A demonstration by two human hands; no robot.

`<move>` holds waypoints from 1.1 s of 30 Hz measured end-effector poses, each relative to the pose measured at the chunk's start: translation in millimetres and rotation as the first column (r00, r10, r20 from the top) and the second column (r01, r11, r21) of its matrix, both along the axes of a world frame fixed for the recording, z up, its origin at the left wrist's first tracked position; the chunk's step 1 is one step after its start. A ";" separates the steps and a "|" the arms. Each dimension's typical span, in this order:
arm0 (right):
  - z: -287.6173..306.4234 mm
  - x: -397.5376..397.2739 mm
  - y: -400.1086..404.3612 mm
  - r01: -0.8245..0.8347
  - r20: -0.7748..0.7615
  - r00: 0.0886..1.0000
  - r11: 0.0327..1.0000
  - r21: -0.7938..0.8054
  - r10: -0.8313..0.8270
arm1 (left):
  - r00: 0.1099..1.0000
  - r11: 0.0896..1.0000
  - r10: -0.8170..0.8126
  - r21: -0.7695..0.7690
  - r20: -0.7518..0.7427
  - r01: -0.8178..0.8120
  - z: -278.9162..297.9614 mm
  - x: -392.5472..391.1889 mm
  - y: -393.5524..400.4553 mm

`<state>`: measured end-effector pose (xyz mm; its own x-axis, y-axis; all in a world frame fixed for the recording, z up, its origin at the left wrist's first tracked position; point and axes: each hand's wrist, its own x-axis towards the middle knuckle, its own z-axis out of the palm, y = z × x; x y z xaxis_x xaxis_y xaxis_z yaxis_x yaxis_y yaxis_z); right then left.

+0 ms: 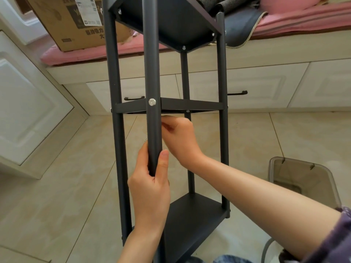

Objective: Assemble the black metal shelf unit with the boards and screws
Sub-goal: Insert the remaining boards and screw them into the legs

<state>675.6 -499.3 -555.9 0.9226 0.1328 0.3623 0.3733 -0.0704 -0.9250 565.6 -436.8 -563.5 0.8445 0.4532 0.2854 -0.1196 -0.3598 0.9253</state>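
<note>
The black metal shelf unit (221,130) stands tilted on the tiled floor, with three dark boards between its four posts. My left hand (151,186) grips the near post (152,73) below the middle board (191,105). A silver screw head (152,102) sits in that post at the middle board's corner. My right hand (180,137) reaches behind the near post, fingers curled just under the middle board; whatever it holds is hidden by the post. The lower board (191,221) lies near the floor, and the upper board (171,21) shows its underside with screws at the corners.
A cardboard box (76,23) rests on a pink cushion (79,54) atop a white drawer bench (266,82) behind the shelf. A translucent grey bin (303,179) stands at the right. White cabinet doors (28,103) line the left.
</note>
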 end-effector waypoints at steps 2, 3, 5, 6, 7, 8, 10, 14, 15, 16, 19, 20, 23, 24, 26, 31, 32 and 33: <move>-1.3 -1.6 -11.3 -0.004 -0.003 1.000 1.000 -0.009 0.004 | 1.000 1.000 0.003 0.008 0.000 -0.003 -0.5 0.3 0.6; -2.0 -2.1 -17.1 -0.007 -0.007 1.000 1.000 -0.013 0.006 | 1.000 1.000 0.004 0.012 0.001 -0.004 -0.7 0.2 0.6; -2.1 -3.5 -27.6 -0.020 -0.026 0.999 1.000 -0.009 0.019 | 1.000 1.000 0.008 0.015 0.002 -0.008 -0.9 -0.1 -0.4; -1.1 -4.1 -31.9 -0.025 -0.042 0.999 1.000 -0.007 0.025 | 1.000 1.000 0.010 0.018 0.001 -0.010 -0.6 -0.2 -0.8; -0.1 -4.6 -35.7 -0.028 -0.060 0.998 1.000 -0.009 0.027 | 1.000 1.000 0.011 0.020 -0.002 -0.011 -0.2 -0.8 -0.9; 1.2 -5.0 -38.9 -0.029 -0.075 0.997 0.999 -0.016 0.028 | 1.000 1.000 0.011 0.020 -0.004 -0.011 0.5 -1.2 -0.9; 5.1 -5.4 -43.3 -0.038 -0.097 0.995 0.999 -0.034 0.035 | 1.000 1.000 0.011 0.015 -0.008 -0.011 0.9 -2.0 -0.6; 15.6 -5.5 -45.1 -0.060 -0.105 0.993 0.998 -0.031 0.057 | 1.000 1.000 0.010 0.021 -0.014 -0.009 0.9 -4.6 -2.6; 17.4 -5.7 -44.9 -0.061 -0.102 0.993 0.998 -0.031 0.057 | 1.000 1.000 0.007 0.026 -0.020 -0.007 1.6 -5.3 -3.0; 18.5 -6.0 -44.8 -0.059 -0.103 0.993 0.998 -0.032 0.055 | 1.000 0.999 0.007 0.034 -0.026 -0.006 2.4 -5.5 -3.6; 19.1 -7.1 -45.9 -0.047 -0.099 0.994 0.998 -0.044 0.043 | 0.999 0.999 0.016 0.041 -0.035 -0.014 4.7 -5.9 -4.9; 18.8 -7.5 -46.1 -0.043 -0.092 0.995 0.998 -0.056 0.037 | 0.999 0.999 0.015 0.041 -0.036 -0.013 5.2 -6.0 -5.2; 17.8 -7.9 -46.0 -0.027 -0.079 0.997 0.996 -0.082 0.021 | 0.999 0.999 0.008 0.053 -0.033 -0.006 3.8 -6.0 -5.1; 17.2 -8.3 -45.5 -0.022 -0.072 0.997 0.996 -0.084 0.016 | 1.000 0.998 0.005 0.056 -0.029 -0.004 2.4 -6.0 -4.5; 15.9 -9.7 -43.5 -0.005 -0.041 0.999 0.995 -0.095 0.002 | 1.000 0.999 0.001 0.048 -0.018 0.000 0.1 -6.1 -3.5; 10.5 -8.7 -31.2 0.080 0.075 0.995 0.992 -0.099 -0.073 | 1.000 1.000 0.010 0.026 -0.005 -0.009 -0.6 -6.8 -3.5; 9.3 -7.6 -27.4 0.094 0.095 0.992 0.991 -0.100 -0.084 | 1.000 1.000 0.011 0.025 -0.001 -0.011 -0.2 -7.4 -3.1; 7.6 -6.3 -24.0 0.107 0.113 0.989 0.989 -0.103 -0.095 | 1.000 1.000 0.008 0.021 0.002 -0.008 -0.3 -7.5 -2.7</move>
